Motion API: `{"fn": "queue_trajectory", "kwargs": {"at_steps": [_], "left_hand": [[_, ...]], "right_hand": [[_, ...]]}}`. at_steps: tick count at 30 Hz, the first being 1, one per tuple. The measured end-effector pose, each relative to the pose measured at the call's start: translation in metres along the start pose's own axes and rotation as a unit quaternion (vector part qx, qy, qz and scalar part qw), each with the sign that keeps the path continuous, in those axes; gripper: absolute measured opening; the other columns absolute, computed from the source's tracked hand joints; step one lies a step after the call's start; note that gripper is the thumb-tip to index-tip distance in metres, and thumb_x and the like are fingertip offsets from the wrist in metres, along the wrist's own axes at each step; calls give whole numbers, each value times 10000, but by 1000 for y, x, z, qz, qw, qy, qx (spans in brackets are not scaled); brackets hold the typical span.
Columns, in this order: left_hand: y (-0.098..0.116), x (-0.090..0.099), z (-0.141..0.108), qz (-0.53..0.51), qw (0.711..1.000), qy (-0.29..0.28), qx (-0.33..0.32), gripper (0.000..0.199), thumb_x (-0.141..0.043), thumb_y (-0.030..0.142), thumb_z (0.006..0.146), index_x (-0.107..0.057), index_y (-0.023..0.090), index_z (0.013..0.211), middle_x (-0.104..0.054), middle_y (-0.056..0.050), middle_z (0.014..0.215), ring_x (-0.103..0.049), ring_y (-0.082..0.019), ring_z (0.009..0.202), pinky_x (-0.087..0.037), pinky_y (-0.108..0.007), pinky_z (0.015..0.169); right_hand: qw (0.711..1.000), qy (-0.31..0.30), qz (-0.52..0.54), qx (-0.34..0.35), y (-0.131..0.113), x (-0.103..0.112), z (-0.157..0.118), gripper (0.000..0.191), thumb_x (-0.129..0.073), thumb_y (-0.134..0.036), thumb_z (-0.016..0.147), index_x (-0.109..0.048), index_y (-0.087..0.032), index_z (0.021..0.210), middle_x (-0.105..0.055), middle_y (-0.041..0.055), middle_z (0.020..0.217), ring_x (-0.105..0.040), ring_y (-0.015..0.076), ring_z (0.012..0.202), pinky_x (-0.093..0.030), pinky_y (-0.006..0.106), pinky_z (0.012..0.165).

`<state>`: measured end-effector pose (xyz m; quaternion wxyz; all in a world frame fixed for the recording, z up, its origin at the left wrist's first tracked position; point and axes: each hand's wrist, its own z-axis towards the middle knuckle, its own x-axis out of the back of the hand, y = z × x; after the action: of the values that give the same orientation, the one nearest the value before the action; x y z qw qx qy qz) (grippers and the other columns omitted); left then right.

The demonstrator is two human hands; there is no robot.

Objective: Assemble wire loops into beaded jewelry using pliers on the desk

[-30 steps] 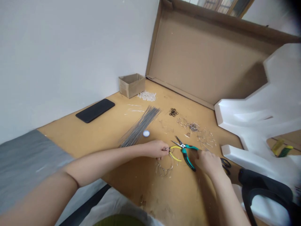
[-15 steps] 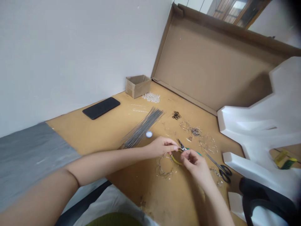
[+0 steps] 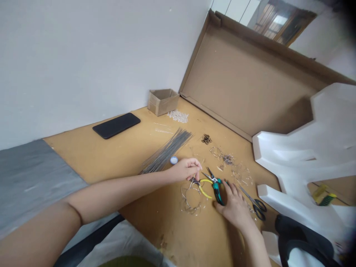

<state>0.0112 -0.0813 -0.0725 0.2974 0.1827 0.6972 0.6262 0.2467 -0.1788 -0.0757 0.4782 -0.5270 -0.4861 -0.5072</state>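
Spreading its fingers wide, the right hand point(image 3: 236, 208) is at the green-handled pliers point(image 3: 217, 192), right of the wire loops point(image 3: 190, 207); farther left, the left hand point(image 3: 185, 170) pinches narrowly, any hold unclear, near the grey wires point(image 3: 169, 151)

the right hand point(image 3: 236, 207), which met the left hand point(image 3: 187, 170) half a second ago, has moved right and nearer, and now spreads open at the green-handled pliers point(image 3: 217, 193). the left hand has drawn back left, uncovering more of the yellow handles point(image 3: 205, 190). the scissors point(image 3: 257, 207), partly hidden at first, show fully.
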Motion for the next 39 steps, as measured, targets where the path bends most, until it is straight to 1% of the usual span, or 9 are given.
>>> {"fn": "queue_trajectory", "kwargs": {"at_steps": [3,7,12,14,17,21,23,28,39], "left_hand": [[-5,-1,0,17,999,-28,12,177,-511,326,793,-490,153,758,-616,15,625,-379,-29,360,-271,-168,377],[-11,-2,-1,17,998,-55,18,202,-487,369,816,-506,168,815,-542,61,506,-350,-40,329,-243,-160,343],[-11,1,0,35,998,-59,12,205,-456,320,842,-522,157,947,-499,81,463,-337,-43,325,-253,-156,350],[-8,2,-1,42,998,-53,1,209,-435,295,855,-526,153,977,-481,87,448,-337,-46,331,-265,-157,362],[-3,3,-4,51,997,-53,-14,221,-420,278,869,-530,153,1015,-456,94,429,-334,-50,341,-276,-160,382],[5,3,-8,46,997,-49,-46,220,-408,244,878,-535,146,1028,-426,102,410,-325,-49,351,-279,-159,409],[9,2,-9,43,997,-45,-50,211,-405,222,879,-540,139,1018,-409,106,397,-320,-47,355,-280,-156,419],[13,0,-11,44,997,-50,-33,198,-410,204,882,-551,131,1001,-404,104,391,-335,-44,362,-293,-152,429],[3,-2,-11,18,995,-96,-28,238,-414,213,886,-550,126,1060,-414,98,415,-366,-49,386,-320,-165,448]], "right_hand": [[999,-11,-28,10,1,-4,2,737,-533,-351,689,-342,-149,1371,-393,131,1392,-349,324,1262,-321,461,985],[998,13,-27,57,-1,0,10,654,-528,-264,668,-443,-140,1304,-536,140,1224,-477,314,1118,-355,436,940],[986,44,158,0,13,-1,17,461,-523,-239,662,-575,-184,1117,-597,107,1083,-564,285,951,-410,405,845],[970,50,234,-35,18,2,18,386,-527,-274,674,-590,-179,1042,-626,93,982,-582,272,872,-427,397,802],[938,4,347,-11,17,11,14,357,-481,-374,758,-586,-167,1028,-636,90,947,-594,237,801,-459,353,734],[793,-126,595,34,-4,18,4,367,-531,-357,775,-600,-181,1090,-621,101,1050,-579,233,849,-451,351,761],[759,-152,633,31,-13,16,1,383,-562,-341,762,-599,-198,1116,-621,91,1051,-569,232,866,-438,357,790],[727,-205,654,28,-18,12,-3,416,-579,-365,750,-601,-184,1124,-627,98,993,-553,222,811,-439,345,733],[711,-219,668,16,-18,13,-6,348,-598,-317,747,-615,-182,1067,-623,83,897,-532,187,716,-422,306,625]]}}
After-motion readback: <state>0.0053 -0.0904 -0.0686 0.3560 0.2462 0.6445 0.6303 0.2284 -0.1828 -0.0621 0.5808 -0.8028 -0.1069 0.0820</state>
